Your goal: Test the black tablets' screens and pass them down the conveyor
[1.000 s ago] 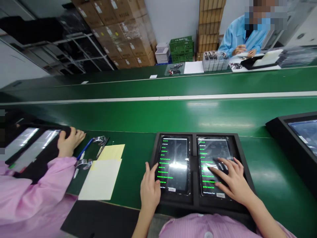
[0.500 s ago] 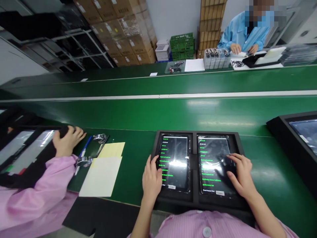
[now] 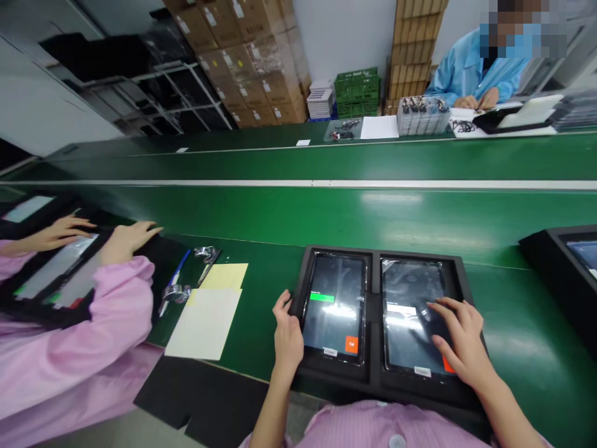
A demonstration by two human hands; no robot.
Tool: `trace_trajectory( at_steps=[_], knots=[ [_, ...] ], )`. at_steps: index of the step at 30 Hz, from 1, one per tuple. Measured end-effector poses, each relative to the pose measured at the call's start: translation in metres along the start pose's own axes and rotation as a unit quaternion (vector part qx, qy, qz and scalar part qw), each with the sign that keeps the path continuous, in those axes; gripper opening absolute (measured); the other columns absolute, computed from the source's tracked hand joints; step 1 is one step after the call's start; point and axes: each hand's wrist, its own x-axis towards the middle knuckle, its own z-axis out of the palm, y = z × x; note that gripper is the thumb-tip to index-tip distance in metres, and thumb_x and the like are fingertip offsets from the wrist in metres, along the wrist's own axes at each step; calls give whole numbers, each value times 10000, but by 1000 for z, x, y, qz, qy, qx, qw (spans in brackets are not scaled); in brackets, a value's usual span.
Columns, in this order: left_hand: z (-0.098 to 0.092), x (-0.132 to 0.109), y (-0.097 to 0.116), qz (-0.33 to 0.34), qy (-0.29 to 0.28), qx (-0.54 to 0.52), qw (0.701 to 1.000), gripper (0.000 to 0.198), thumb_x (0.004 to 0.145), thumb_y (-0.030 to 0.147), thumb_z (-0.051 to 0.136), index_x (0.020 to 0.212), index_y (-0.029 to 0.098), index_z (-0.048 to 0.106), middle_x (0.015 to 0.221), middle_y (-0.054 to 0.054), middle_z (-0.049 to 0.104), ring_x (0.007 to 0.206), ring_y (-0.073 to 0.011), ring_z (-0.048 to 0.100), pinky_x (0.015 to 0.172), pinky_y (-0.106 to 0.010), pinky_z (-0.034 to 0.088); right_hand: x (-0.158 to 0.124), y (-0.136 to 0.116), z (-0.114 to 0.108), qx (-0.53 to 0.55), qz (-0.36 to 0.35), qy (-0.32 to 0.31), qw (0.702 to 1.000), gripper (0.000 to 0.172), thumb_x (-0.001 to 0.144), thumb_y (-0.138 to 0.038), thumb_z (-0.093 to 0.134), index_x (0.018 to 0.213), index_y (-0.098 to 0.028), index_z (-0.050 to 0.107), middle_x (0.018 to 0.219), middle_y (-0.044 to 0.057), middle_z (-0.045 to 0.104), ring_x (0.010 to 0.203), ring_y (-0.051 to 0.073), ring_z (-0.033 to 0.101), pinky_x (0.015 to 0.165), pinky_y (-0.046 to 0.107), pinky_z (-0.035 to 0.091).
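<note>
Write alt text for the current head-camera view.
Two lit tablets sit in a black tray on a green table; a person's left hand is at the tray's left edge, the right hand over the right tablet.

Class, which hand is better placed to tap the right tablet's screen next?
Likely the right hand: it extends over the right tablet, while the left hand is at the tray's left edge.

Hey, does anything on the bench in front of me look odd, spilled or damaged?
Nothing looks spilled or broken. One mismatch: in the black tray, the left tablet shows a green bar, the right tablet a white bar.
</note>
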Motion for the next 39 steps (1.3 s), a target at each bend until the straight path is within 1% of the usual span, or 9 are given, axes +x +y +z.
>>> trace_trajectory(
  at_steps=[3,8,14,17,20,23,29,36,39],
  knots=[
    [-5,13,9,13,-15,-7,1000,627,992,634,227,1327,168,480,1402,-189,510,1296,-273,536,1061,-442,462,1,-1,4,-38,-19,-48,998,396,962,-457,455,1312,-327,586,1277,114,494,1145,341,465,1033,588,309],
    [-12,71,56,131,-187,46,972,323,992,423,414,1109,224,640,1223,-81,679,1173,-235,631,1010,-389,500,3,-8,9,-93,-40,-69,993,352,977,-478,476,1268,-359,635,1302,118,473,1164,338,453,1052,626,262],
    [49,132,97,263,-402,28,877,273,975,295,418,1045,213,668,1032,-43,740,948,-193,702,862,-319,550,12,-3,-14,-100,-25,34,994,355,957,-446,502,1242,-263,611,1209,120,519,1110,322,488,1078,595,262],
    [82,133,98,310,-353,60,881,277,972,267,407,1057,196,661,1086,-78,726,1012,-219,687,913,-369,537,38,19,-14,-102,-29,-11,994,325,987,-433,440,1170,-248,635,1164,120,551,1096,309,501,1057,565,305],
    [93,126,91,355,-301,86,881,260,967,271,422,1082,195,643,1208,-102,686,1137,-239,643,1003,-411,494,64,43,2,-138,6,-28,990,374,1006,-444,401,1190,-229,646,1207,152,537,1131,324,481,1013,559,355],
    [90,122,83,363,-307,99,874,232,963,290,416,994,199,627,1222,-105,675,1078,-232,664,910,-369,534,74,57,20,-191,39,-33,980,423,1010,-457,412,1316,-236,603,1295,177,491,1189,343,443,1005,578,360],
    [83,124,75,460,-324,87,822,371,996,363,311,727,226,526,665,-15,620,689,-181,650,912,-369,542,66,52,18,-194,21,-71,978,361,992,-483,478,1204,-278,687,1393,153,430,1251,358,387,1074,609,275],
    [81,128,74,443,-313,81,836,433,1009,475,272,724,225,481,1028,-87,713,1122,-222,638,1156,-509,377,66,52,18,-179,96,-45,978,401,987,-457,467,1278,-248,648,1349,181,457,1226,382,396,1018,594,344],
    [81,130,71,473,-341,76,809,470,1016,479,248,733,222,520,911,-69,718,946,-203,684,1077,-447,472,66,52,15,-147,70,-66,984,345,992,-432,468,1176,-262,706,1353,163,468,1221,366,407,1030,588,328]
  ],
)
